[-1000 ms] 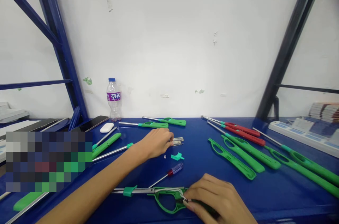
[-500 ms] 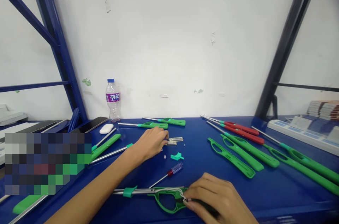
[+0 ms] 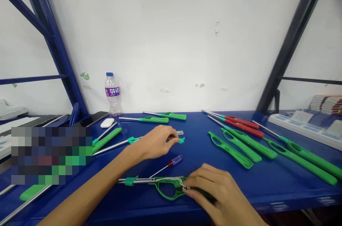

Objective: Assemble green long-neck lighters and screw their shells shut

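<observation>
My left hand (image 3: 157,141) reaches over the middle of the table, its thumb and fingers pinched on a small teal plastic piece (image 3: 182,140) that partly shows past the fingertips. A flat clear part (image 3: 180,132) lies just behind those fingers. Near the front edge, my right hand (image 3: 216,190) is closed around the handle of an opened green long-necked lighter (image 3: 163,194). White wires (image 3: 173,179) run along its inside toward my right fingertips, and a teal collar (image 3: 130,181) sits on its metal tube. The rest of the handle is hidden under my palm.
A screwdriver (image 3: 175,161) lies between my hands. Green lighters and shells (image 3: 232,149) and red lighters (image 3: 240,126) lie at right. More lighters (image 3: 153,120), a bottle (image 3: 113,94) and a white case (image 3: 107,123) stand behind. A power strip (image 3: 301,130) is far right.
My left hand has moved from the clear parts toward the right and taken hold of the teal piece. My right hand stays on the opened lighter. The camera view has tilted slightly.
</observation>
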{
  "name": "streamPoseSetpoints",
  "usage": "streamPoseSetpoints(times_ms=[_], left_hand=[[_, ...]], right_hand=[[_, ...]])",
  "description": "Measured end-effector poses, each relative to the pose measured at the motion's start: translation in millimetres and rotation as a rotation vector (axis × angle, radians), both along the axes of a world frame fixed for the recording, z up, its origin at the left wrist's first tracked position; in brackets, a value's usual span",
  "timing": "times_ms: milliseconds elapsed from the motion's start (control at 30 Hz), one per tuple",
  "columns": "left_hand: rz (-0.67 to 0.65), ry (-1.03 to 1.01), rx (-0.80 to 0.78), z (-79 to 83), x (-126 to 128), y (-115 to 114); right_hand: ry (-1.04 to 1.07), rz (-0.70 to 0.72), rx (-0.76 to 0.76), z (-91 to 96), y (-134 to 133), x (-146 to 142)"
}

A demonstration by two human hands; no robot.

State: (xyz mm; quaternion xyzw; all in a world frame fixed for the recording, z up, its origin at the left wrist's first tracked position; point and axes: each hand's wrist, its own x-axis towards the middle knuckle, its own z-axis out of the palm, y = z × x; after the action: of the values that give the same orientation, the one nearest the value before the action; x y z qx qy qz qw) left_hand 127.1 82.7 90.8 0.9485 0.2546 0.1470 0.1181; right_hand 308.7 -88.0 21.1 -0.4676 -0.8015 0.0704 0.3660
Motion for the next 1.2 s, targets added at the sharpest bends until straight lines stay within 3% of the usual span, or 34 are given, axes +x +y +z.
streamPoseSetpoints(times_ms=[167,300,433,533,767,1000,1200], left_hand=[[0.14,-0.129,0.036,9.6,-32,-31],[0.174,-0.153,0.039,-2.6,-62,-67],[0.1,-0.116,-0.009,-17.9,-76,-88],[0.037,-0.044,0.038,-31.3,-77,-90],[-0.004,-0.047,0.482,-69.6,-87,-88],[-0.022,-0.073,0.416,-66.3,-90,-102],[-0.03,-0.02,0.486,-81.9,-93,-102]], right_hand=[[-0.005,-0.001,0.004,1.7,0,0],[0.009,0.001,-0.007,-1.0,-1,1],[0.005,0.0,-0.019,-2.4,-1,1],[0.001,0.008,-0.026,-1.9,0,1],[0.001,0.009,-0.022,-0.8,1,0],[-0.005,0.004,-0.017,-1.7,0,2],[-0.002,0.008,-0.016,-1.3,-1,2]])
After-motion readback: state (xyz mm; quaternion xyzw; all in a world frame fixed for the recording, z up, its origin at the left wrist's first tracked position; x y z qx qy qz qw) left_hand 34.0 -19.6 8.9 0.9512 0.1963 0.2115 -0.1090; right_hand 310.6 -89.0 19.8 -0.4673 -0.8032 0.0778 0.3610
